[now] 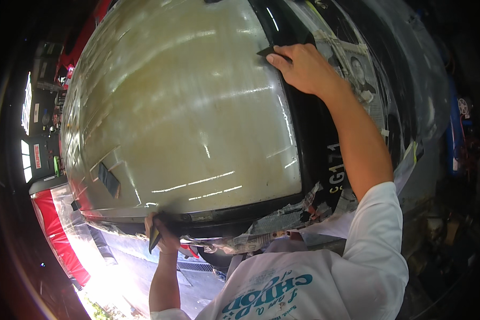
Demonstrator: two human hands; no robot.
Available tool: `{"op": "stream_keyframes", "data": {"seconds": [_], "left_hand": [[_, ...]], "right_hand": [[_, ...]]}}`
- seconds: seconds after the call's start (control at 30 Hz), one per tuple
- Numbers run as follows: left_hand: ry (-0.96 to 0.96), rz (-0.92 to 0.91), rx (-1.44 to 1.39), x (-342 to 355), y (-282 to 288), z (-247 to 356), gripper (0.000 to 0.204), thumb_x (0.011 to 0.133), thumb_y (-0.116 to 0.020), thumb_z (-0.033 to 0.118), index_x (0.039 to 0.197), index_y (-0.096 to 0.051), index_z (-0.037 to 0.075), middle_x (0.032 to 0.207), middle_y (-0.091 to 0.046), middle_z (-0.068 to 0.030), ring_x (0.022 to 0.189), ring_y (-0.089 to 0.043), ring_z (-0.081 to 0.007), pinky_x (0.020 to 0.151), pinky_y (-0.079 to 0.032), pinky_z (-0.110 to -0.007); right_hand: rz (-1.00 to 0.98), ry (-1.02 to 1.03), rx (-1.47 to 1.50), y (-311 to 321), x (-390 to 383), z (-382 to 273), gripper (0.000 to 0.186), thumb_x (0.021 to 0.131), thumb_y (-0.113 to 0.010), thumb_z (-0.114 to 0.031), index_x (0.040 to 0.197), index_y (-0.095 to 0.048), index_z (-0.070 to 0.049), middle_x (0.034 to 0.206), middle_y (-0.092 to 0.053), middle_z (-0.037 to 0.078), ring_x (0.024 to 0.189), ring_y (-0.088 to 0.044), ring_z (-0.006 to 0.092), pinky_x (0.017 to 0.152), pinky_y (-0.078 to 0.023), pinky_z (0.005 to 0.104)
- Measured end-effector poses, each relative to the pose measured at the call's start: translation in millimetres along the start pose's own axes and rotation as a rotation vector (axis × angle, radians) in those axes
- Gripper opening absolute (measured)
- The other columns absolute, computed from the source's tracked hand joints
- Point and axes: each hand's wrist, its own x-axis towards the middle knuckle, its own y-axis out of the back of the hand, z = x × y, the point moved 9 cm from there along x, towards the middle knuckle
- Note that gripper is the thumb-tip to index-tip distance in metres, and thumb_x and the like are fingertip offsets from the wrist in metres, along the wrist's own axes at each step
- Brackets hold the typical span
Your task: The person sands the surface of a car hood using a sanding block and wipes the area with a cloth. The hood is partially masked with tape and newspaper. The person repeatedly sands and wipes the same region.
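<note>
A large curved car body panel (197, 122), pale olive and glossy with wet-looking streaks, fills the middle of the view. At its far right edge my right hand (302, 68) is closed on a thin dark piece of sandpaper (264, 52), whose pointed corner sticks out past the fingers onto the panel. Down at the near left edge, my left hand (164, 238) grips a dark thing with a yellowish edge (154, 237); its kind is unclear. A dark blurred shape beside those fingers hides part of the edge. Another dark rectangular sheet (109, 180) lies flat on the panel's left.
Black trim (317, 128) borders the panel on the right. Newspaper and masking film (360, 69) cover the area beyond it, and torn masking paper (282, 217) hangs along the near edge. A red and white covered object (58, 229) stands left.
</note>
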Motion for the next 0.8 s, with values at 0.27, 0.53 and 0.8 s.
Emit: {"op": "stream_keyframes", "data": {"seconds": [0.27,0.53,0.8], "left_hand": [[0.053,0.044,-0.080,-1.7,-2.5,-4.7,0.036,0.113,-0.038,0.026,0.107,-0.061,-0.002,0.094,-0.060,-0.0160,0.082,-0.060,-0.0309,0.075,-0.047,-0.044],[0.016,0.048,0.048,-0.5,1.4,3.2,0.029,0.108,-0.042,0.019,0.110,-0.062,-0.003,0.091,-0.060,-0.0180,0.079,-0.060,-0.0340,0.072,-0.046,-0.046],[-0.053,0.030,0.125,5.2,3.5,20.0,0.027,0.105,-0.045,0.017,0.111,-0.062,-0.003,0.092,-0.064,-0.0204,0.079,-0.061,-0.0365,0.072,-0.047,-0.048]], "right_hand": [[-0.089,-0.036,-0.033,0.8,19.9,4.1,0.056,0.104,-0.063,-0.044,0.134,-0.069,0.003,0.129,-0.071,0.026,0.123,-0.067,0.0421,0.108,-0.052,0.0460],[-0.079,-0.032,-0.052,-1.7,53.7,5.4,0.052,0.103,-0.064,-0.044,0.129,-0.072,0.001,0.122,-0.073,0.027,0.117,-0.070,0.0433,0.103,-0.054,0.0470],[-0.110,-0.005,-0.050,4.5,70.1,-0.2,0.047,0.102,-0.065,-0.042,0.126,-0.076,-0.004,0.120,-0.074,0.027,0.115,-0.070,0.0435,0.102,-0.053,0.0493]]}}
